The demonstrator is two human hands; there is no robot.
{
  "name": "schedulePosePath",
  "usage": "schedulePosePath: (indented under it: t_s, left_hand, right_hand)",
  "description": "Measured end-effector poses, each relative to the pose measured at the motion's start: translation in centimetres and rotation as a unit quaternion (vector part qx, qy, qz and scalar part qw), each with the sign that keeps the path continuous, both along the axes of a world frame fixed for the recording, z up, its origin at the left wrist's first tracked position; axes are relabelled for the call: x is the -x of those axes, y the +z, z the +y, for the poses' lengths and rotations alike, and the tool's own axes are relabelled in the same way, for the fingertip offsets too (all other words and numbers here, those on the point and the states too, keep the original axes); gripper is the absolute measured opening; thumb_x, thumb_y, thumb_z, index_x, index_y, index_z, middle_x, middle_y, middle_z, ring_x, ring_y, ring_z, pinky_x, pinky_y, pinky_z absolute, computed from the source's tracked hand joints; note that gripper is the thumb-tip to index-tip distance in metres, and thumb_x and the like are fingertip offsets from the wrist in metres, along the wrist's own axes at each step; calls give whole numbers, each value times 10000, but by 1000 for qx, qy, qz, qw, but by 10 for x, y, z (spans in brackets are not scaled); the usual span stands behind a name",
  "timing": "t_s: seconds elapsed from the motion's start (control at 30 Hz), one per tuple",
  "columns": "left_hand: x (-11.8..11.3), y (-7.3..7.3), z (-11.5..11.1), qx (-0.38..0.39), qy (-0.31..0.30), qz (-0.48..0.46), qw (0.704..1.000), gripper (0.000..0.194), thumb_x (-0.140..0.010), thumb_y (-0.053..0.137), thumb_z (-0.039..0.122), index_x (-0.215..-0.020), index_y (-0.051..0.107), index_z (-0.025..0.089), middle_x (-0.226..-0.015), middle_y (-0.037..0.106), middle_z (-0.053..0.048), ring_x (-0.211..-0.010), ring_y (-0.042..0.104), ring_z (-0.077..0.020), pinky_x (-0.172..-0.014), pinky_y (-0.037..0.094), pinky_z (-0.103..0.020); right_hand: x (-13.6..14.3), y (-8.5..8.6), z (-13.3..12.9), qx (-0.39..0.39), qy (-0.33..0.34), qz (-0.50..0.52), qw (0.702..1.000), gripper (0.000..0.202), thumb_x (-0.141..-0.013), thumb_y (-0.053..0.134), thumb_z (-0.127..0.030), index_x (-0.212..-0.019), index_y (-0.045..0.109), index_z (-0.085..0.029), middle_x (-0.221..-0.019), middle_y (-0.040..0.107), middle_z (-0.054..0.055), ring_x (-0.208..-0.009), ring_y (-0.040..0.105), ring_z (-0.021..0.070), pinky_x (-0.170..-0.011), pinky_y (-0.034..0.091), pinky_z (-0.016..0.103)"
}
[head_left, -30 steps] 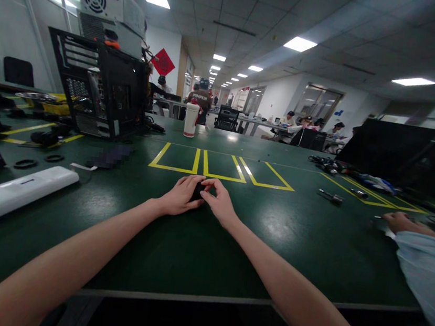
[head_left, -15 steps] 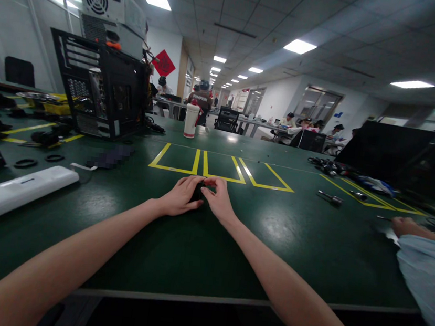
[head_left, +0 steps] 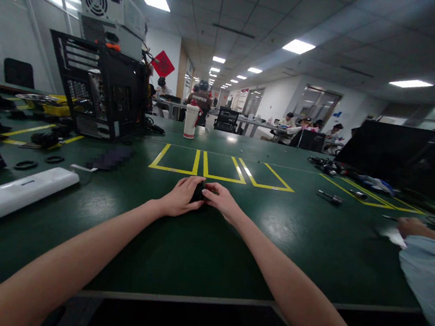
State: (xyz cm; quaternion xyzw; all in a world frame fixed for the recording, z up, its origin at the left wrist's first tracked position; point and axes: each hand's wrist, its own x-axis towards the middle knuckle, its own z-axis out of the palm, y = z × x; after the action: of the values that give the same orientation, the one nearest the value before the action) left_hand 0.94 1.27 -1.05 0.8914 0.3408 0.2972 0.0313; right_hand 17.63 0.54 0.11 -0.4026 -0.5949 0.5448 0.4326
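A small black object [head_left: 198, 192] sits between my two hands over the green table, just in front of the yellow tape frames. Its kind cannot be made out, as fingers cover most of it. My left hand [head_left: 182, 195] is wrapped around its left side, thumb toward me and fingers over the far side. On the right side, my right hand [head_left: 221, 199] pinches at the object with thumb and fingertips.
Yellow tape frames [head_left: 223, 178] mark the green table [head_left: 190, 255]. A white cup [head_left: 191, 122] and a black computer case [head_left: 104, 85] stand behind. At left lies a white power strip [head_left: 19, 194]. A metal tool [head_left: 330, 197] and a co-worker's hand [head_left: 423, 229] are at right.
My right hand has turned a little, its fingers coming lower and closer around the black object. My left hand stays in place. The co-worker's hand at right has shifted slightly.
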Motion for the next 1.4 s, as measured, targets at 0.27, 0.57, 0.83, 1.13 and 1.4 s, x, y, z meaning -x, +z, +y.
schedulePosePath:
  t_s: [0.27, 0.57, 0.83, 1.13, 1.4]
  left_hand:
    - [2, 2, -2, -3, -12, 2, 1000, 569, -770, 493, 323, -1249, 212, 195, -1209, 394, -106, -1150, 377, -241, -996, 256, -465]
    - [1, -3, 1, 3, 8, -6, 1000, 641, -717, 567, 279, -1242, 204, 219, -1201, 396, -101, -1145, 388, -249, -976, 271, -471]
    - [0, -4, 1, -2, 8, -15, 1000, 621, -713, 563, 257, -1230, 220, 218, -1188, 400, -95, -1139, 390, -246, -967, 279, -461]
    - [0, -4, 1, -3, 10, -9, 1000, 618, -719, 557, 255, -1232, 214, 216, -1192, 395, -96, -1143, 383, -244, -978, 262, -459]
    - [0, -3, -2, -8, 13, -9, 1000, 601, -730, 554, 254, -1229, 221, 221, -1206, 393, -96, -1154, 379, -243, -974, 271, -460]
  right_hand:
    - [2, -8, -4, -79, -12, 8, 997, 279, -661, 625, -308, -882, 501, -192, -954, 549, 18, -884, 546, 145, -822, 428, 348]
    - [5, -3, -6, -72, -13, 26, 997, 361, -638, 639, -218, -978, 525, -179, -1040, 557, 55, -979, 532, 169, -900, 392, 372]
    - [5, -3, -12, -46, -24, 22, 998, 271, -673, 605, -299, -913, 509, -219, -1037, 519, 30, -861, 538, 131, -769, 460, 339]
    - [5, -3, -8, -45, -7, 21, 999, 368, -627, 639, -228, -971, 517, -186, -1059, 533, 61, -929, 539, 161, -843, 424, 369]
    - [3, -4, -14, -64, -17, 13, 998, 257, -672, 599, -290, -899, 501, -219, -1018, 515, 20, -807, 543, 116, -737, 474, 321]
